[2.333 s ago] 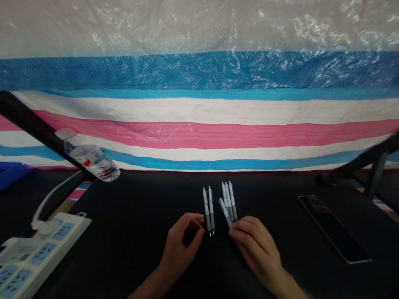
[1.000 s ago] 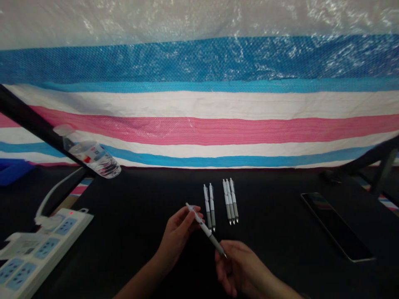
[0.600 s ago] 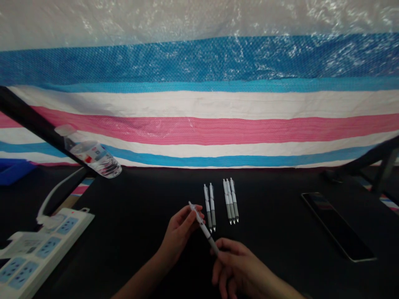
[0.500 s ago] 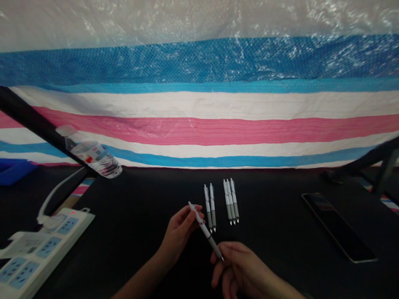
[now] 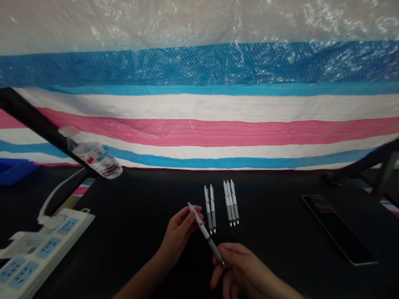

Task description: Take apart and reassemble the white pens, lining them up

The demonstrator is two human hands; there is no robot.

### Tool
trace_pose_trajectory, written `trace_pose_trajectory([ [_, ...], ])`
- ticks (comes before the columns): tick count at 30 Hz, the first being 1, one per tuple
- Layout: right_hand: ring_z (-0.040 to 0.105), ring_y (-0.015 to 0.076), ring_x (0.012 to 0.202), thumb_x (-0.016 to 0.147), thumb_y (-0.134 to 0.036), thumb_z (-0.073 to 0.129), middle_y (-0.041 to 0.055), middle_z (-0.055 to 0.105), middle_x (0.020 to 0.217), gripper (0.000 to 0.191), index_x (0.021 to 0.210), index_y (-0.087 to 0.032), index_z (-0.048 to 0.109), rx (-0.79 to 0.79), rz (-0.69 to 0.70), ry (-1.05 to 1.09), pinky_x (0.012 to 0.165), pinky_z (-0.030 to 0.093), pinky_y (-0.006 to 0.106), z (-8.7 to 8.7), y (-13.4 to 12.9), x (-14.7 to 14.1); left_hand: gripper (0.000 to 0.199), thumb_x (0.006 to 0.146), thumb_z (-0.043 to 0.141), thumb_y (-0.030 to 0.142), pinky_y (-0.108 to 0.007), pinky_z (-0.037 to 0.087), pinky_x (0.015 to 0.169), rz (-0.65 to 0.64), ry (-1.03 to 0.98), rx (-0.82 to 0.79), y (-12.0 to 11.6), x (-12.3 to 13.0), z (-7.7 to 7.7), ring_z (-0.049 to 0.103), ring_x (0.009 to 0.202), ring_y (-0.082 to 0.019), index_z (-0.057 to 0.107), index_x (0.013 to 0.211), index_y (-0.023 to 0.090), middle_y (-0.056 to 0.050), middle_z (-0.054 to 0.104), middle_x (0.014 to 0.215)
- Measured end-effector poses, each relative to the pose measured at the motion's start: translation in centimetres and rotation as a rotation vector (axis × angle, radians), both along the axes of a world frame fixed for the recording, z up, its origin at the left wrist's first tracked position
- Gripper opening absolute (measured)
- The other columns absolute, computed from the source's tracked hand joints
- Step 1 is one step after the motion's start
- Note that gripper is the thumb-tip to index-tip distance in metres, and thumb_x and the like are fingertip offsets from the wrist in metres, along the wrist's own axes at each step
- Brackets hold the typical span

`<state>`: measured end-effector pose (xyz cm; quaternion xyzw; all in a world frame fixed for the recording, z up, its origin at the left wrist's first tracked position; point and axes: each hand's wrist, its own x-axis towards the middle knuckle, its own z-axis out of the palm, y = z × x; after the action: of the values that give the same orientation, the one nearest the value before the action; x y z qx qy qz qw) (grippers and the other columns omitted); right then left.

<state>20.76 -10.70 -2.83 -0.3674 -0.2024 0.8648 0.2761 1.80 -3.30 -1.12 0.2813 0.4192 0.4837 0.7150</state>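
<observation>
A white pen with a grey grip (image 5: 204,231) slants between my hands, its tip pointing down to the right. My left hand (image 5: 181,228) pinches its upper, clicker end between thumb and fingers. At the tip end, my right hand (image 5: 238,263) has its thumb and index finger closed on the grey grip, the other fingers curled below. Beyond my hands lie two similar pens (image 5: 210,209) side by side on the black table (image 5: 149,191). A group of three more pens (image 5: 231,202) lies just right of them, tips toward me.
A black phone (image 5: 338,228) lies at the right. On the left are a white power strip (image 5: 40,253) with a plugged-in cable, a tilted clear bottle (image 5: 96,158) by a black bar, and a blue tray (image 5: 15,171). A striped sheet (image 5: 199,133) hangs behind the table.
Both hands keep their hold on the pen. The pen's tip and my right hand have shifted down very slightly; the view has tilted a little.
</observation>
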Motion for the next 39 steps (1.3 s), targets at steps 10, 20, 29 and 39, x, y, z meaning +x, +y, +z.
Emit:
trace_pose_trajectory([
  [10, 0.063, 0.0097, 0.041, 0.071, -0.054, 0.078, 0.0049, 0.075, 0.065, 0.048, 0.086, -0.018, 0.049, 0.03, 0.072, -0.145, 0.036, 0.038, 0.013, 0.9, 0.1, -0.3, 0.035, 0.074, 0.086, 0.042, -0.028, 0.054, 0.075, 0.014, 0.004, -0.008, 0.1, 0.0, 0.4, 0.066, 0.075, -0.016, 0.079, 0.094, 0.015, -0.006, 0.073, 0.081],
  [20, 0.056, 0.007, 0.039, 0.065, -0.033, 0.081, 0.0019, 0.071, 0.057, 0.037, 0.079, -0.019, 0.05, 0.068, 0.104, -0.255, 0.036, 0.031, 0.012, 1.3, 0.1, -0.1, 0.042, 0.063, 0.093, 0.037, -0.027, 0.056, 0.072, 0.241, -0.041, -0.024, 2.1, -1.9, 1.2, 0.068, 0.074, -0.017, 0.079, 0.092, 0.012, -0.006, 0.075, 0.079],
  [29, 0.06, 0.0098, 0.04, 0.067, -0.035, 0.079, 0.0034, 0.072, 0.06, 0.037, 0.083, -0.019, 0.05, 0.088, 0.1, -0.229, 0.038, 0.035, 0.014, 0.6, -0.2, 0.0, 0.041, 0.062, 0.093, 0.038, -0.026, 0.056, 0.072, 0.221, -0.047, -0.028, 2.1, -2.0, 1.2, 0.068, 0.072, -0.016, 0.079, 0.091, 0.012, -0.006, 0.075, 0.078],
  [39, 0.05, 0.0056, 0.033, 0.068, -0.044, 0.084, 0.0, 0.068, 0.054, 0.046, 0.081, -0.02, 0.046, 0.092, 0.032, -0.082, 0.034, 0.028, 0.013, 0.1, -0.4, -0.2, 0.029, 0.079, 0.081, 0.043, -0.026, 0.053, 0.072, -0.047, 0.152, 0.09, -1.7, 0.3, 0.9, 0.066, 0.074, -0.017, 0.077, 0.093, 0.018, -0.005, 0.074, 0.08],
])
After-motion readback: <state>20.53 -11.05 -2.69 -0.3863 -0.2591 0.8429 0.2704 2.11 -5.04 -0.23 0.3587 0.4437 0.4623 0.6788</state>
